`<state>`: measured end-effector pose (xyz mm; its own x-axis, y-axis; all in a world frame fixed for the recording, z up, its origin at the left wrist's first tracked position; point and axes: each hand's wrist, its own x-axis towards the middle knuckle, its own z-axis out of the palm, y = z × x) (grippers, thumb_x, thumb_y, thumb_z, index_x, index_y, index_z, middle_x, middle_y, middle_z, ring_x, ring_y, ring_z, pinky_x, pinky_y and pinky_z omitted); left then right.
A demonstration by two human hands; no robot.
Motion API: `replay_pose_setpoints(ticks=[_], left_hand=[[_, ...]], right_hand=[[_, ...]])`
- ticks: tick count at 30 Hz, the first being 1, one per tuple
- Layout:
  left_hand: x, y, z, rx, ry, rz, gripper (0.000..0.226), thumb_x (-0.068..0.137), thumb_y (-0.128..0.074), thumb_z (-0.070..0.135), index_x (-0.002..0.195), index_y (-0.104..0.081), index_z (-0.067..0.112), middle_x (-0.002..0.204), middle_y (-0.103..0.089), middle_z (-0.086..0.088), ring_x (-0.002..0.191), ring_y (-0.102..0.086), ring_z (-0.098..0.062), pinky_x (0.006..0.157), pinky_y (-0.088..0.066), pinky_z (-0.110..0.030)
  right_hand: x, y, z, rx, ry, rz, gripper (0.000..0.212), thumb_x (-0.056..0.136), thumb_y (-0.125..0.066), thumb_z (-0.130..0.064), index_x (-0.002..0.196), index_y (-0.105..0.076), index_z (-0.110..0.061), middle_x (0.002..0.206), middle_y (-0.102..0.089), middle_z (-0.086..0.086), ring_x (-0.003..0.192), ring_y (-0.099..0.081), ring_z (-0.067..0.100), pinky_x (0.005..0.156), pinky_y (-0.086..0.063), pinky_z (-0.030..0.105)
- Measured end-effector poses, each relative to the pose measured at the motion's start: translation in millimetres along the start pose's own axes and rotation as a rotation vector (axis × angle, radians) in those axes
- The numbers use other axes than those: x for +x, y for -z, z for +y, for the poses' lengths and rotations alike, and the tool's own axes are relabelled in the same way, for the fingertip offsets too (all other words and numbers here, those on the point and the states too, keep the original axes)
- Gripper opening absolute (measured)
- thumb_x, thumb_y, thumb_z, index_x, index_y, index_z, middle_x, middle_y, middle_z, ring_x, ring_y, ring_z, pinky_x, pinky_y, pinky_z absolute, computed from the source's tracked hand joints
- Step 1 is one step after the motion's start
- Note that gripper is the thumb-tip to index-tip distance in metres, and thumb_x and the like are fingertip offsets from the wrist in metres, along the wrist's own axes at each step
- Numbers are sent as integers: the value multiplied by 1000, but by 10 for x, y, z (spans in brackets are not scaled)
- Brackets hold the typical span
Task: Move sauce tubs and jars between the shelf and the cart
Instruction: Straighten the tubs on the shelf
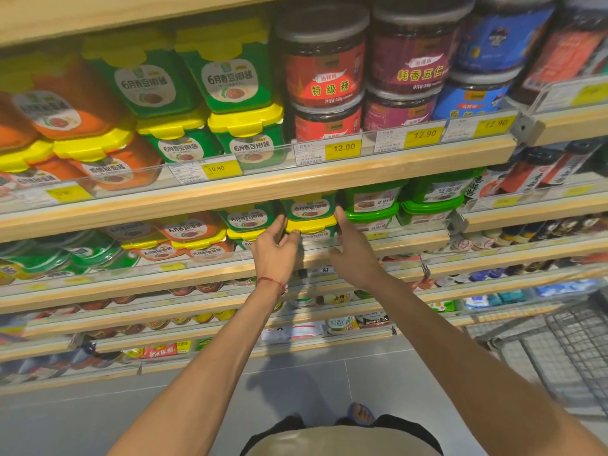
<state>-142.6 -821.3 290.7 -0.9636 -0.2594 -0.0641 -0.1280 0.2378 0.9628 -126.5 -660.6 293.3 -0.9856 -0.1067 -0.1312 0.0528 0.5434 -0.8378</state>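
Hands bracket a green sauce tub (309,207) at the front edge of the second shelf (394,246).
Thumb of the left hand (274,250) runs up the tub's left side, fingers curled at the yellow-lidded tub (311,226) beneath. Whether it grips yet I cannot tell. The right hand (353,250) is spread, straight fingers against the right side. Rigid plastic, probably dense with paste and smooth-walled — so likely heavyish, a little slippery; best clasped by both side walls, not the snap lid. A wire cart (579,340) stands well apart, lower right.
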Motion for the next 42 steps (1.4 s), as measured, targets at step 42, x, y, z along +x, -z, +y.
replay_pose_setpoints(ticks=[42], left_hand=[[279,1039,-469,294,-192,-35,62,81,-34,59,121,-61,20,89,-68,-6,84,-60,-25,74,-48,-40]], right_hand=[[769,-1347,93,466,-55,28,96,77,-69,-30,161,-24,-21,169,-28,6,157,-26,26,124,-29,59]])
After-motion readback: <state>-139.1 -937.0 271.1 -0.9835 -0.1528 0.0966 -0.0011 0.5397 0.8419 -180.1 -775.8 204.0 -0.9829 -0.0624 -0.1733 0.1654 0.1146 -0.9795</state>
